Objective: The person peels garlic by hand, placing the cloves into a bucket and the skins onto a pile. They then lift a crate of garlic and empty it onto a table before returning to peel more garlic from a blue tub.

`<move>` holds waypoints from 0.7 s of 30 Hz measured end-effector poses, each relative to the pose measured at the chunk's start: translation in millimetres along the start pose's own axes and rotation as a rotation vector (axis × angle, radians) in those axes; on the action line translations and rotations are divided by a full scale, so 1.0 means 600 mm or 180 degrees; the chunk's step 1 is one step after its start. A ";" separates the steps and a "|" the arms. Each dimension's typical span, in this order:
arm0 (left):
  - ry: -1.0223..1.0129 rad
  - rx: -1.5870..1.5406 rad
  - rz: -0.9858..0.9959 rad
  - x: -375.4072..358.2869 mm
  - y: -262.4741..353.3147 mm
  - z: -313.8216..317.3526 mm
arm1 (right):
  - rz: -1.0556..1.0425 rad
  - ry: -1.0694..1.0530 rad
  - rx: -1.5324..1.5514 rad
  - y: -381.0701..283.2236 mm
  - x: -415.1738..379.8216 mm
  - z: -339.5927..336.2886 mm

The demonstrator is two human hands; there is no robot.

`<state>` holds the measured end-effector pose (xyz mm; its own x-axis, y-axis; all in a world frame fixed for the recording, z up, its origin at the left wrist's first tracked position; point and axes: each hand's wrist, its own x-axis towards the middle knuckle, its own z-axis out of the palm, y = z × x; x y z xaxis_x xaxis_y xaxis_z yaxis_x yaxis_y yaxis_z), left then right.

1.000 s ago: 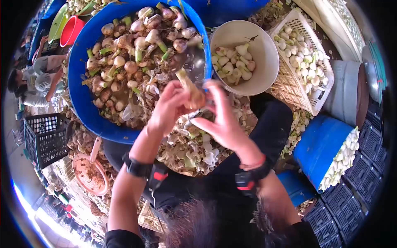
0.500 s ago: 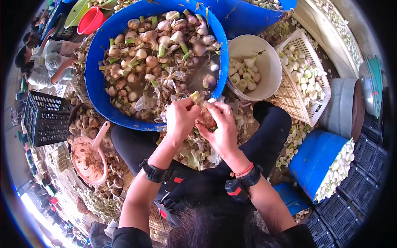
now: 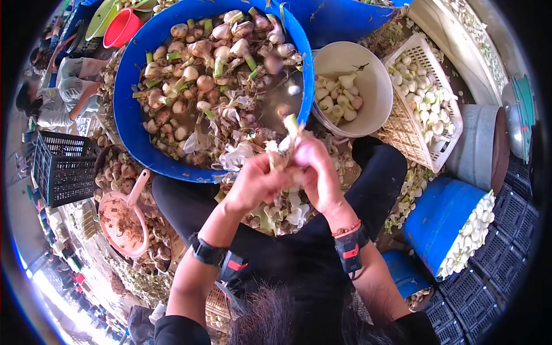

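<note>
A garlic bulb with a short pale stem (image 3: 292,125) is held over my lap, just past the near rim of a blue tub (image 3: 307,75). My right hand (image 3: 316,172) is closed around the bulb, which its fingers mostly cover. Close beside it, my left hand (image 3: 257,183) is closed in a pinch on loose garlic skin (image 3: 279,160); motion blur smears the fingertips. Inside the tub, unpeeled garlic bulbs (image 3: 205,84) and loose skins lie in murky water. To its right, a white bucket (image 3: 376,109) contains several peeled garlic bulbs (image 3: 343,98).
A tilted cream crate (image 3: 428,149) of peeled garlic stands at the right, above a blue barrel (image 3: 434,224) of white bulbs. On the left are a pink strainer (image 3: 123,221) and a black crate (image 3: 63,169). Peelings litter the floor; another person (image 3: 54,106) sits far left.
The bulb has turned so its stem points up and away. My right hand has rotated around it, and my left hand has moved slightly nearer my body, pulling at the skin.
</note>
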<state>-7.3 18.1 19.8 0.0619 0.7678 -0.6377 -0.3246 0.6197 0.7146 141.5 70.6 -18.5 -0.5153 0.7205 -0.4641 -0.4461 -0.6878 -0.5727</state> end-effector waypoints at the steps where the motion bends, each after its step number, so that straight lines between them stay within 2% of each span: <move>1: -0.0188 0.0417 -0.0219 -0.006 -0.009 -0.005 | 0.0082 0.0070 0.0305 -0.006 0.000 -0.012; 2: -0.0369 0.0834 -0.0431 -0.006 -0.021 -0.014 | 0.0165 0.0130 0.0608 -0.010 -0.001 -0.021; 3: -0.0366 0.0844 -0.0432 0.000 -0.038 -0.017 | 0.0152 0.0273 0.0655 -0.021 -0.005 -0.003; 4: 0.0157 0.1110 0.0281 0.007 -0.056 -0.020 | 0.0157 0.0277 0.0658 -0.019 -0.006 0.002; 5: 0.0675 0.1355 0.0978 0.009 -0.071 -0.019 | 0.0091 0.0116 0.0116 -0.015 -0.010 0.004; 6: 0.0903 0.0507 0.0920 0.006 -0.043 -0.006 | 0.0022 -0.0059 -0.0435 -0.014 -0.013 0.004; 8: 0.0930 0.0261 0.0670 0.009 -0.017 0.003 | -0.0034 -0.0288 -0.1319 0.000 -0.019 -0.003; 10: 0.0967 0.0496 0.0657 0.010 -0.012 -0.004 | -0.0536 -0.0326 -0.1928 0.010 -0.020 -0.002; 11: 0.0973 0.0717 0.0620 0.012 -0.011 -0.005 | -0.0540 -0.0331 -0.1927 0.010 -0.020 -0.004; 13: 0.1082 0.0878 0.0582 0.012 -0.014 -0.003 | -0.1769 -0.0424 -0.3801 -0.002 -0.028 0.006; 14: 0.1194 0.1049 0.0567 0.014 -0.012 -0.003 | -0.1765 -0.0423 -0.3806 -0.002 -0.031 0.006; 16: 0.1064 0.0801 0.0490 0.015 -0.014 -0.012 | -0.0071 -0.0421 -0.1356 0.002 -0.039 0.009; 17: 0.0746 -0.0125 0.0274 0.016 -0.021 -0.023 | 0.0420 -0.0122 -0.0196 0.004 -0.039 0.012; 18: 0.0415 -0.1042 0.0056 0.016 -0.018 -0.025 | 0.0421 -0.0123 -0.0198 0.002 -0.038 0.010; 20: 0.0337 -0.1072 -0.0016 0.008 -0.008 -0.013 | 0.0688 -0.0257 0.0496 -0.004 -0.036 0.005; 21: 0.0399 -0.0899 0.0120 0.006 -0.001 0.000 | 0.0697 -0.0263 0.0181 -0.001 -0.034 -0.001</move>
<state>-7.1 20.6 17.1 -0.0663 0.7524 -0.6554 -0.5749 0.5080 0.6414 152.5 56.3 -9.3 -0.6614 0.5456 -0.5147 -0.3564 -0.8324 -0.4244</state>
